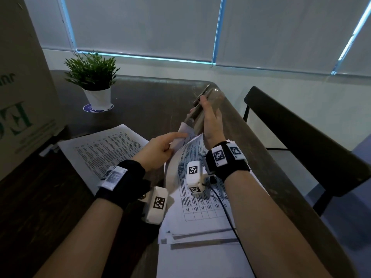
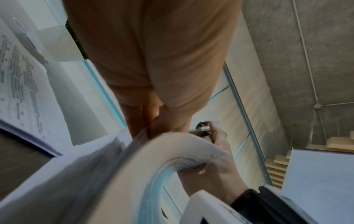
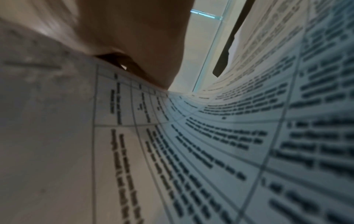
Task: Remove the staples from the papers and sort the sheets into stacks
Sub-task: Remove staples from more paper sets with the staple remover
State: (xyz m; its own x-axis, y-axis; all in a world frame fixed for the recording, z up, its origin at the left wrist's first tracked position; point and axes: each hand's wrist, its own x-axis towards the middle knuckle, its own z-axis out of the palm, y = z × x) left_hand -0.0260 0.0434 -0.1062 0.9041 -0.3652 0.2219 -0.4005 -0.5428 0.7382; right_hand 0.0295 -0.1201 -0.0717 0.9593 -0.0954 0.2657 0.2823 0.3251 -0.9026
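Right hand (image 1: 210, 119): fingers wrapped round the stapler (image 1: 202, 105), raised above the table (image 1: 140, 101).
Left hand (image 1: 158, 149): pinches the lifted corner of the papers (image 1: 192, 173), forefinger laid along it.
Stack (image 1: 106, 149): flat, left of the papers.

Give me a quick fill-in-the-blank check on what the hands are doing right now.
1. The right hand grips the ____ over the papers' far corner.
2. The left hand holds the curled sheets with its ____ finger pointing forward.
3. A flat stack of sheets lies to the ____ of the left hand.
4. The potted plant stands on a ____ coaster.

Missing words: staple remover; index; left; blue
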